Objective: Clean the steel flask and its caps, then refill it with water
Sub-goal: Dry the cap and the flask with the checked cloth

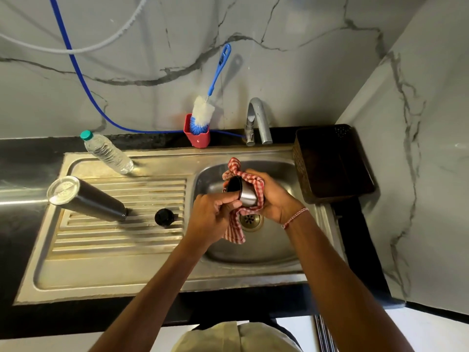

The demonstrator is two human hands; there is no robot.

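Just above the drain, over the sink bowl: the steel cap, open end tipped leftward, half swaddled in a red-checked cloth. Left hand at the near left of the drain, fingers curled tight, one fingertip pinching the cap's rim, a tail of cloth hanging below. Right hand to the right of the drain, fingers wrapped round cloth and cap together from behind. Wiping or drying, by the look of it.

Likely light, stiff and thin-walled. Smooth steel, slippery if wet, so best gripped through the cloth round the wall or hooked at the rim, not by bare fingertips on the polished side. Probably only a clatter if dropped into the bowl.

Left of the drain, on the ribbed drainboard: a small black cap, standing alone. Further left of the drain: the steel flask, narrow end down on the ribs, broad end up. Probably heavier, rigid, apt to roll; best taken about mid-body.

Back and left of the drain: a plastic water bottle. Behind the drain, at the wall: a bottle brush in a red holder, then the tap.
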